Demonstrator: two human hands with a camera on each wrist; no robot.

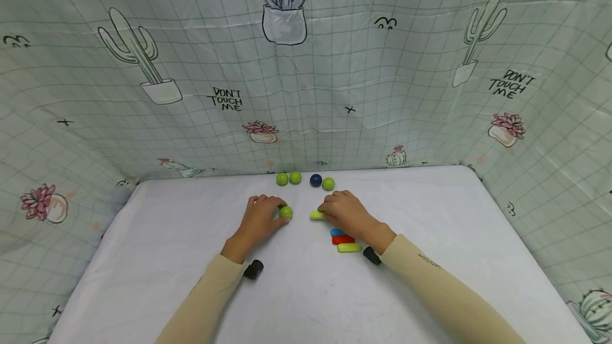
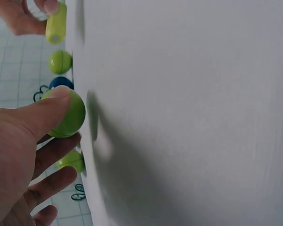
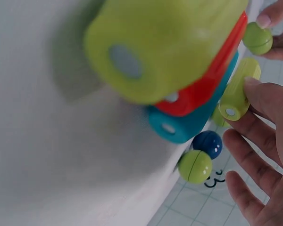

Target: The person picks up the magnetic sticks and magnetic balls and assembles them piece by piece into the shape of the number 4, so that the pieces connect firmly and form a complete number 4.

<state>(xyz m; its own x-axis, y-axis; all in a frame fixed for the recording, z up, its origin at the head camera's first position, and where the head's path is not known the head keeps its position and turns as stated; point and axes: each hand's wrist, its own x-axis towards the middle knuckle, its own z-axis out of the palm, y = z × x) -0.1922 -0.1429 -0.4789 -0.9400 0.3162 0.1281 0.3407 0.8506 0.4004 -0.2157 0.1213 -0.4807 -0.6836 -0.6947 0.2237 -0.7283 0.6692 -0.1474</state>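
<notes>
Toward the far edge of the white worktop [image 1: 296,301], the right hand [image 1: 349,214] pinches a yellow-green stick [image 1: 315,215], the left hand [image 1: 260,220] a green ball [image 1: 286,213]; both things are between the hands, apart. Beyond them sit three other green balls [image 1: 295,178] and a dark-blue ball [image 1: 315,180].

Left wrist: blue ball [image 2: 62,81] partly behind green ball [image 2: 74,114].

Head view looks forward and down; close wrist views share balls [image 2: 74,116].
</notes>
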